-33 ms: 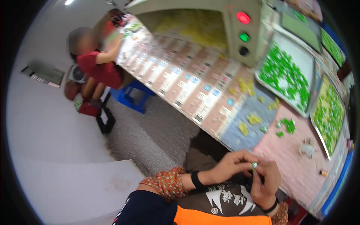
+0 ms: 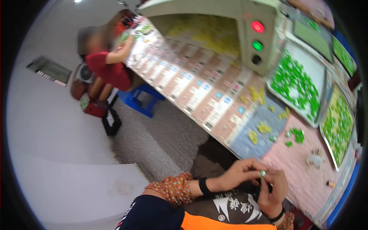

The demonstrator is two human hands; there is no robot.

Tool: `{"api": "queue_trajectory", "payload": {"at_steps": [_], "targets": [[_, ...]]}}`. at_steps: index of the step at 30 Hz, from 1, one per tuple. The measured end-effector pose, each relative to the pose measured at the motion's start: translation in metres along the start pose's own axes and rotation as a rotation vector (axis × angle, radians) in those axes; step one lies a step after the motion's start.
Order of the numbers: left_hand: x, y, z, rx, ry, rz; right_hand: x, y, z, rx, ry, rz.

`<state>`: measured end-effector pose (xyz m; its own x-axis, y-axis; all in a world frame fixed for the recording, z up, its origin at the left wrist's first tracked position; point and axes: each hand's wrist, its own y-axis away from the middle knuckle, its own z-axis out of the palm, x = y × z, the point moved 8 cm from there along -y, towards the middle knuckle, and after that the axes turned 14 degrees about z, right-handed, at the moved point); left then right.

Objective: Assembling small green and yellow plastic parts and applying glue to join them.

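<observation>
A: Hands first. What's in them?

B: One small green-and-white piece (image 2: 263,173). Left hand (image 2: 243,172): thumb and forefinger pinch it from one side. Right hand (image 2: 276,188): thumb and forefinger nip it from the other, remaining fingers curled. Which fingertip bears most of the grip, I cannot tell.

A: Where is the piece, exactly?

B: Up between the two sets of fingertips, in front of the lap, by the table's near edge. Not resting on the blue cloth (image 2: 245,143) or the pink cloth (image 2: 285,163).

A: How would you handle it well?

B: My judgement: fingertips only, light pressure, since something that small probably slips or creases easily. One hand holds firm, the other does the fine work. Wrists close together for steadiness. I'd also bring the hands over the pink cloth, so a dropped piece lands there rather than in the lap.

A: What's around?

B: Loose green pieces (image 2: 298,135) on the pink cloth, yellow pieces (image 2: 263,127) on the blue. Beyond, a white tray (image 2: 312,61) of green pieces; to its right, a metal-rimmed tray, green mixed with yellow.

A: Any hazard?

B: Mixing, perhaps. I'd keep the colours apart.
</observation>
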<state>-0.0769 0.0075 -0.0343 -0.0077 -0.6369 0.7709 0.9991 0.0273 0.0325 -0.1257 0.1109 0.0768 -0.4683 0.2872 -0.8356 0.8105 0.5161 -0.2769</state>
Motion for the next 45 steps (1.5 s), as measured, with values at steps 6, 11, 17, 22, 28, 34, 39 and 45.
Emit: {"api": "queue_trajectory", "payload": {"at_steps": [6,11,17,22,28,34,39,45], "targets": [[0.003,-0.003,0.008,-0.033,0.006,-0.009,-0.009,0.001,-0.014,-0.056,-0.071,0.116],[0.022,-0.001,0.01,-0.069,-0.181,0.216,-0.017,-0.006,-0.015,-0.088,-0.088,0.093],[0.03,0.001,0.01,-0.045,-0.252,0.225,-0.024,-0.006,-0.015,-0.077,-0.067,0.041],[0.035,0.004,0.013,-0.084,-0.302,0.253,-0.023,-0.003,-0.015,-0.097,-0.076,0.05],[0.031,0.005,0.011,-0.113,-0.265,0.239,-0.026,0.001,-0.012,-0.125,-0.036,-0.004],[0.027,0.005,0.009,-0.123,-0.206,0.208,-0.027,0.001,-0.008,-0.147,-0.024,-0.04],[0.026,0.008,0.011,-0.136,-0.218,0.228,-0.029,0.003,-0.009,-0.167,-0.034,-0.057],[0.025,0.003,0.018,-0.182,-0.274,0.235,-0.017,0.008,-0.01,-0.176,0.032,-0.023]]}}
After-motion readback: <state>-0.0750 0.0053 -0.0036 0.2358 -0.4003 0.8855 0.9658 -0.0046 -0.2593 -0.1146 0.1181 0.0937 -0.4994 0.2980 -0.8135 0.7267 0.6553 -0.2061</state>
